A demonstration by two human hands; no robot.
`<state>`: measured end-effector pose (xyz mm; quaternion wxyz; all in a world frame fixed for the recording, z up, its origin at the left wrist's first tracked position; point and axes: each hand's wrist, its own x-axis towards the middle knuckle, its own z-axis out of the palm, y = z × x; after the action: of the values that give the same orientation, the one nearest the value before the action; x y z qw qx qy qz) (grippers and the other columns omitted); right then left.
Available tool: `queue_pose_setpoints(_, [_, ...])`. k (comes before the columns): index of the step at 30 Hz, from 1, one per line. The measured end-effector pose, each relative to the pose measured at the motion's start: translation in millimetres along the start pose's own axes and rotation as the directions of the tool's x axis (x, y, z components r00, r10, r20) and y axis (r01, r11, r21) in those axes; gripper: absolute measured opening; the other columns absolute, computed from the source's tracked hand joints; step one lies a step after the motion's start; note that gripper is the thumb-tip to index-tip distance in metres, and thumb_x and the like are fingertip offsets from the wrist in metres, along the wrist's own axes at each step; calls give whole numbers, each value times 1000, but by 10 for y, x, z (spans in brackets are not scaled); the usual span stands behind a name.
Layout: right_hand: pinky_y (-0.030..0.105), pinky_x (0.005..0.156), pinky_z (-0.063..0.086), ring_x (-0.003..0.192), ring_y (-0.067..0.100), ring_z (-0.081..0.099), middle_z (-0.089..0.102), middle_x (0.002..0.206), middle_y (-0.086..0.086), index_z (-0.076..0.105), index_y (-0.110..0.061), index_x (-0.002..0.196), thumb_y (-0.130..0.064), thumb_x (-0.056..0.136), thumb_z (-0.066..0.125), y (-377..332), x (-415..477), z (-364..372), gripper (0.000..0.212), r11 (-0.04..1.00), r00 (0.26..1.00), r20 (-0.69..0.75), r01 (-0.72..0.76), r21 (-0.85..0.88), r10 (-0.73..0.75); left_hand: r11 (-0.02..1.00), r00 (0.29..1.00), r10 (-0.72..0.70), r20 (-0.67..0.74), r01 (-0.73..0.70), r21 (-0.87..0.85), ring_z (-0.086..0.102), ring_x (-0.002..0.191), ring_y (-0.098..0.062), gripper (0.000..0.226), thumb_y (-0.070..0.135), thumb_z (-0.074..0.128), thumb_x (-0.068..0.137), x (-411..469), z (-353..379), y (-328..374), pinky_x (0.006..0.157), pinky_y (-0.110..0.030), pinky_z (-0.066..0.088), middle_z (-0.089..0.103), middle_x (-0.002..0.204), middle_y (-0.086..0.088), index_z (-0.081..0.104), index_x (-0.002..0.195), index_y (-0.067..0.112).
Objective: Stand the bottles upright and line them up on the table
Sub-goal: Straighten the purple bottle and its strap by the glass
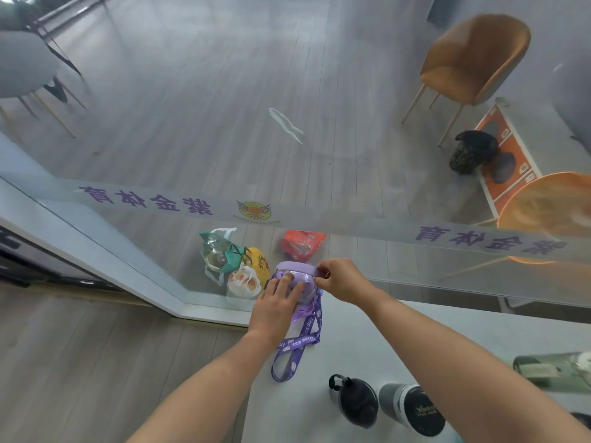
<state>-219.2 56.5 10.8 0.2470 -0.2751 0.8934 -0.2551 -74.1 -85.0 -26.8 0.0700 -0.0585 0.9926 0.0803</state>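
The left hand (279,297) covers much of the purple bottle's (299,287) lid, and the right hand (340,279) hides the end of its handle. The right forearm crosses the grey bottle (412,409), hiding part of it. The clear green bottle (550,367) runs off the right edge. Print on the grey bottle's cap is too small to read.

glass wall (415,193) ahead, bare table (367,340) between bottles
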Motion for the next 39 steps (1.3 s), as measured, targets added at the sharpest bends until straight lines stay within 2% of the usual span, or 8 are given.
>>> queue_pose_setpoints(9, [29,71,51,78,22,65,72,85,4,75,-10,96,-20,88,68,43,39,-39,15,999,999,-43,-5,40,7,999,1000,7,-15,-8,-35,55,110,-38,93,12,91,57,84,23,21,79,-43,58,53,134,-15,41,134,23])
queue_pose_setpoints(13, [23,71,47,78,19,64,70,84,0,74,-12,98,-23,90,69,88,62,-29,14,997,997,-69,-22,73,27,999,1000,1,-26,-2,-37,54,112,-37,85,13,89,62,85,45,27,80,-43,57,52,136,-14,48,136,22])
queue_pose_setpoints(18, [32,79,52,88,25,66,71,98,7,71,-11,108,-33,94,67,178,105,31,26,975,977,-75,-187,123,197,999,998,3,-61,-6,-50,52,115,-36,74,15,87,67,77,51,31,83,-42,56,51,137,-13,51,132,22])
queue_pose_setpoints(23, [38,80,57,81,28,72,76,81,12,73,-7,88,-49,97,56,206,122,122,46,918,923,-56,-370,143,381,999,996,-5,-90,0,-52,54,113,-36,62,21,82,75,78,46,35,83,-42,56,52,136,-14,49,129,20])
queue_pose_setpoints(27, [33,73,56,67,20,70,75,80,11,72,-8,89,-44,98,56,155,14,108,41,918,924,-26,-374,129,381,999,997,-32,-64,29,-45,41,126,-35,57,23,69,87,33,25,65,96,-42,48,39,148,-10,43,138,23])
queue_pose_setpoints(31, [25,56,51,54,15,63,74,84,21,70,2,86,-21,98,53,171,-270,-9,31,926,933,-33,-352,138,359,988,987,43,-157,-65,-138,55,108,-31,47,19,76,81,-133,-66,115,85,-41,54,60,126,-8,59,125,17])
queue_pose_setpoints(34, [14,40,42,53,15,58,73,85,19,67,7,88,-12,95,48,207,-625,-100,28,919,929,18,-367,140,369,963,979,159,-129,-182,-197,60,94,-24,25,19,66,90,-296,-99,188,79,-34,51,68,106,-3,62,115,16])
queue_pose_setpoints(39, [28,64,54,62,16,65,74,98,5,72,-10,103,-19,94,47,196,-1315,-118,28,928,926,106,-369,53,362,930,943,333,8,-327,-170,65,82,-26,15,24,47,102,-570,-94,425,73,-38,52,69,93,-6,57,111,17])
